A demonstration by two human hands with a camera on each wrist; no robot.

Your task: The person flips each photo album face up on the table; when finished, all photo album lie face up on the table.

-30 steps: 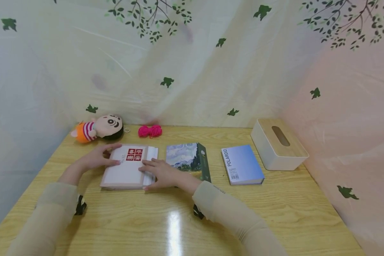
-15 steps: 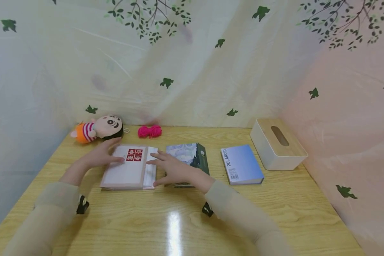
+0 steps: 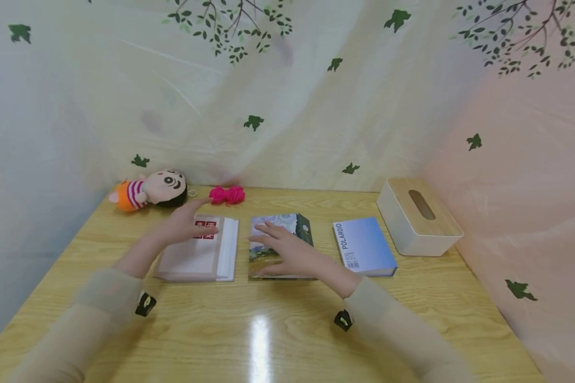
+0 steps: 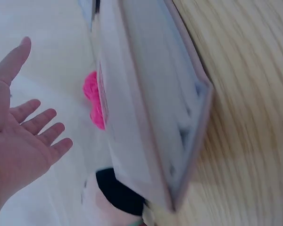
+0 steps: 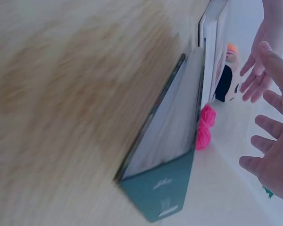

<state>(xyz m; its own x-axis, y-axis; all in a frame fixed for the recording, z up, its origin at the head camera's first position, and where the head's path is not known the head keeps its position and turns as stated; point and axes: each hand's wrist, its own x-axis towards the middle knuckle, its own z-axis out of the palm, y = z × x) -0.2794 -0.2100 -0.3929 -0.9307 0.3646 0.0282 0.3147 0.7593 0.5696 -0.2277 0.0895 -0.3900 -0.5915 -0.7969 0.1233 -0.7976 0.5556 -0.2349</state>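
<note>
My left hand [image 3: 184, 223] hovers with spread fingers over a white book [image 3: 187, 260] with a red square of characters on its cover. In the left wrist view that hand [image 4: 28, 136] shows a bare palm beside the book [image 4: 132, 103]. To its right, my right hand [image 3: 292, 252] is spread above a book with a painted landscape cover [image 3: 261, 260] and a dark green spine, hiding part of it. The right wrist view shows the fingers apart from the green-spined book [image 5: 160, 174], with nothing in them.
A blue Polaroid book [image 3: 364, 244] lies to the right, in front of a white tissue box with a wooden lid [image 3: 400, 218]. At the back left are a plush doll [image 3: 153, 190] and a pink yarn bundle [image 3: 227, 196]. A printed curtain [image 3: 287, 106] hangs behind the table.
Both hands have lifted off the white book and moved right. The right hand now hangs over the landscape book, the left over the white book's middle. The books stay in place.
</note>
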